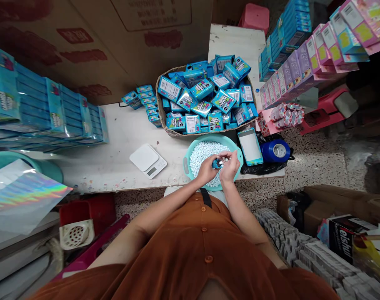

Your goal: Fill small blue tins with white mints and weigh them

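Observation:
A teal basin (pixel 188 158) full of small white candies sits at the table's near edge. Above it my left hand (pixel 206 168) is closed round a small blue box (pixel 217 163). My right hand (pixel 230 165) pinches at the open end of that same box, with a few white pieces showing between the fingers. Just beyond the basin stands a cardboard basket (pixel 161 109) heaped with several filled blue boxes.
A white kitchen scale (pixel 148 160) lies left of the basin. An open blue carton (pixel 250 146) and a blue tape roll (pixel 276 150) lie to the right. Stacks of blue packs (pixel 46 112) fill the left, pink and purple boxes (pixel 305 62) the right. Large cartons stand behind.

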`<action>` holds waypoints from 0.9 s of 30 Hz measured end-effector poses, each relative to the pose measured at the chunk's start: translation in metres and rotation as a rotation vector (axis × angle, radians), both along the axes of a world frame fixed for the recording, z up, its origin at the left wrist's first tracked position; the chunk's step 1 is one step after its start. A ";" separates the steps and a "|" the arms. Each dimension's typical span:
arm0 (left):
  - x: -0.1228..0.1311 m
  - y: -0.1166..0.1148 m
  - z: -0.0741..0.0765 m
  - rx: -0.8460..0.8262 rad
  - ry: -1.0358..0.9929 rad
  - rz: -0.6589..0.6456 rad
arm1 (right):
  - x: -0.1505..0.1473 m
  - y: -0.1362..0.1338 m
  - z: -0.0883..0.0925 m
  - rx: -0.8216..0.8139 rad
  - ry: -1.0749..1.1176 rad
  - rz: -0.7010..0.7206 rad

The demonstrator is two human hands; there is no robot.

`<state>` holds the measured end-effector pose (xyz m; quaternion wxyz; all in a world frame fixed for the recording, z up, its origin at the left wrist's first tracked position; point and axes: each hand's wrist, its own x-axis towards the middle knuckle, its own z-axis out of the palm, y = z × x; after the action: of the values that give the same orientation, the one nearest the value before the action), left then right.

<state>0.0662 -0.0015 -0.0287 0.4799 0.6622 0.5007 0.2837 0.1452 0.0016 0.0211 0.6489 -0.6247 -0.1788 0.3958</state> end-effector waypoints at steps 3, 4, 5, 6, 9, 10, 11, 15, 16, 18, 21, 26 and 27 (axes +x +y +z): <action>0.000 0.000 0.000 -0.040 -0.024 0.028 | 0.000 0.001 0.000 0.032 0.038 0.014; 0.000 0.000 0.000 -0.049 -0.029 0.029 | 0.000 0.001 0.000 0.042 0.061 0.005; 0.000 0.000 0.000 -0.055 -0.032 0.028 | 0.001 0.001 0.001 0.052 0.085 0.000; 0.001 0.000 0.000 -0.060 -0.035 0.027 | 0.001 0.001 0.001 0.060 0.109 0.002; 0.002 0.001 0.000 -0.068 -0.060 0.041 | 0.000 0.001 0.003 0.068 0.154 0.042; 0.002 0.001 0.000 -0.068 -0.076 0.045 | 0.000 0.002 0.004 0.065 0.155 0.053; 0.003 0.002 0.000 -0.071 -0.091 0.045 | 0.000 0.002 0.005 0.060 0.148 0.059; 0.006 0.000 -0.003 -0.112 -0.122 0.022 | 0.000 0.003 0.010 0.035 0.125 0.057; 0.007 0.000 -0.003 -0.119 -0.130 0.021 | 0.001 0.004 0.010 0.038 0.135 0.055; 0.007 -0.001 -0.005 -0.114 -0.155 0.026 | 0.003 0.004 0.011 0.054 0.150 0.051; 0.006 -0.001 -0.003 -0.094 -0.178 0.017 | 0.006 0.000 0.010 0.061 0.095 0.083; 0.005 0.002 0.006 -0.103 -0.119 0.022 | 0.010 -0.011 0.011 0.067 -0.096 0.267; 0.006 0.003 0.008 -0.106 -0.096 0.032 | 0.011 -0.013 0.011 0.084 -0.112 0.300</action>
<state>0.0721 0.0014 -0.0211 0.5329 0.6134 0.5021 0.2960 0.1559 -0.0111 0.0324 0.5969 -0.5844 -0.3223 0.4452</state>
